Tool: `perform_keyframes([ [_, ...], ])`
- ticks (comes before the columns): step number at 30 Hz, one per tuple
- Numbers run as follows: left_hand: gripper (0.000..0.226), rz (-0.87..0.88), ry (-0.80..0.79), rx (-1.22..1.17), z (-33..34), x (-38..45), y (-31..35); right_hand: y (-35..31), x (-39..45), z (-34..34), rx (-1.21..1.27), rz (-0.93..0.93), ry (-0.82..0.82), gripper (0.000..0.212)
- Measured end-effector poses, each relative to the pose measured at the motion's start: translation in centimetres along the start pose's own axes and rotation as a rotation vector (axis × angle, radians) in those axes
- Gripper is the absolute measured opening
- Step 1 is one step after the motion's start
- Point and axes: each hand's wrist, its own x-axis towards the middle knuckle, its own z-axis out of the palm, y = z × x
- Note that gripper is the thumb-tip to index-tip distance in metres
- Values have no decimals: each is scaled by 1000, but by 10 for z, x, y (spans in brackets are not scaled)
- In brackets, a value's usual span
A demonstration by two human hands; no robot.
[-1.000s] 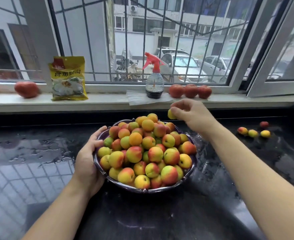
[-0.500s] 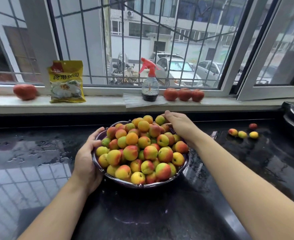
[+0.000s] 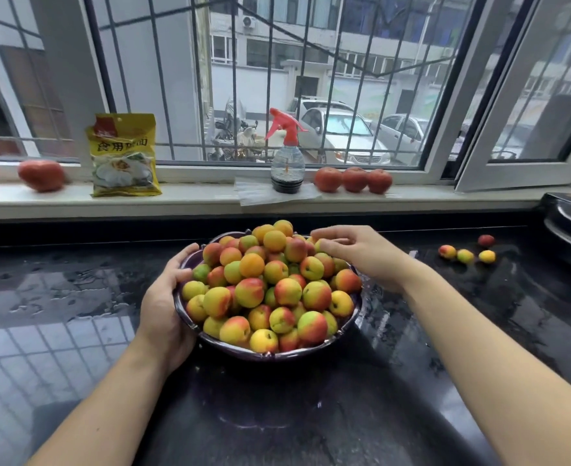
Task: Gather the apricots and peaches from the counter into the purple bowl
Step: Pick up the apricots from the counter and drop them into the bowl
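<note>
The purple bowl point(image 3: 270, 355) stands on the wet black counter point(image 3: 311, 415), heaped with yellow, orange and red apricots and peaches point(image 3: 267, 290). My left hand point(image 3: 163, 311) grips the bowl's left rim. My right hand point(image 3: 361, 253) hovers low over the back right of the heap, its fingers apart and its fingertips touching a yellow-green fruit point(image 3: 320, 245) that lies on the pile. Several small loose fruits point(image 3: 465, 256) lie on the counter to the far right.
On the window sill stand a yellow packet point(image 3: 124, 156), a spray bottle point(image 3: 287, 163) on a cloth, three red fruits point(image 3: 353, 179) and one more red fruit point(image 3: 41, 175) at the left. A dark metal appliance point(image 3: 570, 216) sits at the counter's right edge.
My right hand brought a yellow fruit down from above the bowl's far side onto the heap and let go of it. My left hand stayed on the rim.
</note>
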Motion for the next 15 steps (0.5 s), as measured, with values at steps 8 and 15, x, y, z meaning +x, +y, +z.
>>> perform_keyframes([
  [8,46,67,72,68,2,-1,-3,30,-15,-13,309,96,332,36],
  [15,24,146,132,261,46,-33,-32,49,-53,-24,601,276,244,58],
])
